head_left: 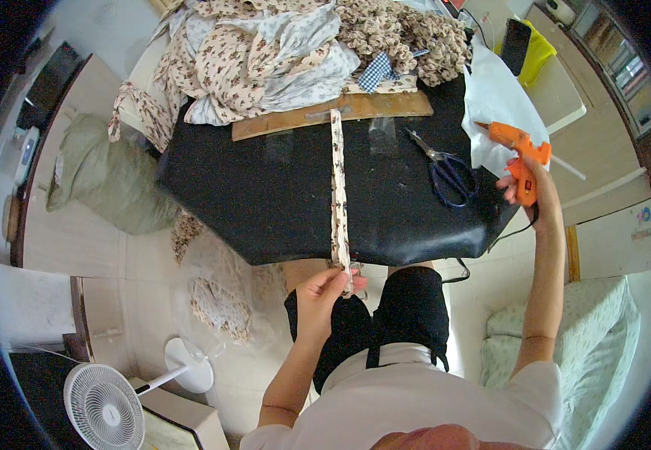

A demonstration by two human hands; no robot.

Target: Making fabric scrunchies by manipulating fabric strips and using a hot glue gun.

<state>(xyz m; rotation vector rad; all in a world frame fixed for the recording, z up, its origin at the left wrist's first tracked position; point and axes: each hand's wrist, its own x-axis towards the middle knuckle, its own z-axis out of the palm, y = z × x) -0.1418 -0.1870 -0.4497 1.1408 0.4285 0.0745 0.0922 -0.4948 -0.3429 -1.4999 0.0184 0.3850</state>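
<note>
My left hand (324, 289) pinches the near end of a narrow floral fabric strip (339, 187) at the table's front edge. The cream strip runs straight away from me over the black table cover (265, 202), its far end lying on a wooden board (288, 125). At the right side of the table, my right hand (531, 176) is wrapped round the handle of an orange glue gun (516, 142). A white glue stick sticks out of its back, and its nozzle points left. Dark-handled scissors (453, 172) lie on the cover between the strip and the glue gun.
Piled floral fabric (243, 60) and a heap of gathered cream pieces (408, 37) cover the table's far side. A blue checked scrap (378, 73) lies by them. A phone (515, 45) stands at back right. A white fan (108, 412) is on the floor at lower left.
</note>
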